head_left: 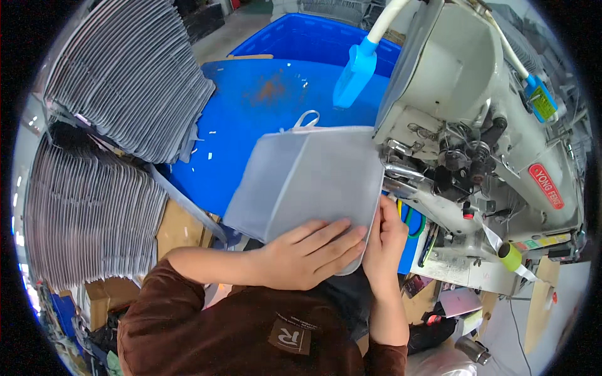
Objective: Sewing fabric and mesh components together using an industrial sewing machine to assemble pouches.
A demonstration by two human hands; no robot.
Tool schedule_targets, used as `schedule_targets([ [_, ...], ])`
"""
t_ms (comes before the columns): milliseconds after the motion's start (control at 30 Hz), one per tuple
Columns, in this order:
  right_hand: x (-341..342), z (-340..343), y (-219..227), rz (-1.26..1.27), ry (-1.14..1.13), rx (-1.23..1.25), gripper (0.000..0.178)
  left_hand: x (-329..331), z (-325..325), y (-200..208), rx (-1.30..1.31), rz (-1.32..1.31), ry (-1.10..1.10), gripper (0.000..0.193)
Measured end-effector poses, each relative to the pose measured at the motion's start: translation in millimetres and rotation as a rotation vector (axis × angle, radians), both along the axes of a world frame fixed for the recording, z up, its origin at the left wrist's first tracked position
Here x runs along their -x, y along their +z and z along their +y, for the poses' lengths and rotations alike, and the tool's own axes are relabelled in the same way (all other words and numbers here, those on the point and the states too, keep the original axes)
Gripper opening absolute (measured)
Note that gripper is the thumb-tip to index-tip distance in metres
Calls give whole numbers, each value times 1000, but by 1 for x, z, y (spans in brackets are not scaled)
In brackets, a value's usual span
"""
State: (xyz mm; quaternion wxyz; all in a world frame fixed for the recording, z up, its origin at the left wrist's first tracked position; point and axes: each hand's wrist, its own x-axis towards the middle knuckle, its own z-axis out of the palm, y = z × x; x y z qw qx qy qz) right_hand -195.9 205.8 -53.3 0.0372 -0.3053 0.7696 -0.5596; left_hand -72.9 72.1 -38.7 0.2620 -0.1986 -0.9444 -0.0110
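Observation:
A flat grey fabric pouch (332, 169) with rounded corners lies before me, its far right edge at the sewing machine's (433, 147) needle area. On its left side a paler, see-through panel shows, and a white ribbon loop (308, 118) sticks up from the far edge. My left hand (304, 254) rests flat on the near part of the pouch, fingers stretched toward the right. At the near right edge, my right hand (385, 241) grips the pouch's rim between thumb and fingers; the fingertips are partly hidden.
Two tall stacks of grey pieces, one farther (125, 75) and one nearer (94, 213), stand at left. Behind the blue tabletop (244, 94) is a blue bin (295, 31). A light-blue lamp head (355, 75) hangs over it. Green-handled scissors (414, 224) lie right of my right hand.

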Motion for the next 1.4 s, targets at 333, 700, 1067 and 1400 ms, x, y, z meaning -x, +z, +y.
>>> schedule_targets([
  [333,-2,2,-1,-146,39,86,30,41,-35,27,205,-49,-89,44],
  [700,10,-7,-2,-301,97,151,31,92,-71,20,123,55,-168,26],
  [1067,11,-9,5,-217,76,38,30,75,-96,6,270,-67,3,51],
  [1400,17,-6,-6,-67,-46,-76,28,68,-16,43,270,-183,123,50],
])
